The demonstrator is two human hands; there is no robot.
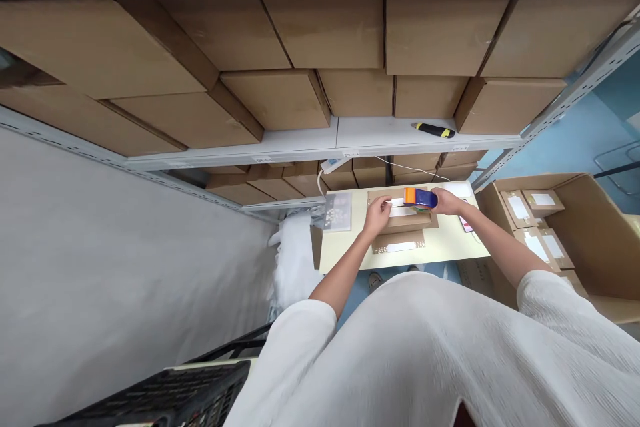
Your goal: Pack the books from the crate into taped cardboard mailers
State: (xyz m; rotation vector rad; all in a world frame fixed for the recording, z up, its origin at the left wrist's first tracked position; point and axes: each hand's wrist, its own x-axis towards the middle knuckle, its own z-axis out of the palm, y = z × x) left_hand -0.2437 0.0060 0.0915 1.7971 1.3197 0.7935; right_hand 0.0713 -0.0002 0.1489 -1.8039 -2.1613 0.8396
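**Nearest thing in view?**

White sleeves point(295, 337) at the bottom of the frame, and just past the left one, a black plastic crate point(170, 400). Both forearms bare and reaching out over a pale table point(345, 250).

**State of the right hand point(445, 201)?**

Closed round a tape dispenser point(420, 198), orange and blue, low over a flat cardboard carton point(400, 219). Actual contact with the cardboard: impossible to tell from up here.

**And the left hand point(377, 213)?**

Open, fingers spread on that same carton, opposite the dispenser. Probably a brace, to keep the carton from sliding.

**Why so much laid out around them?**

Likely for easy reach. Just in front of the hands, a second flat carton point(399, 243) with a white label. To the left, a clear plastic sleeve point(337, 211). Beside the right hand, a pink card point(466, 223).

**Further out?**

To the right, an open carton point(590, 240) full of small labelled boxes point(537, 245), handy for stock at arm's length. Beyond the table, a steel shelf point(260, 159) with a white power strip point(333, 165) at its edge, a utility knife point(434, 130) lying on it, and brown cartons point(325, 30) stacked above.
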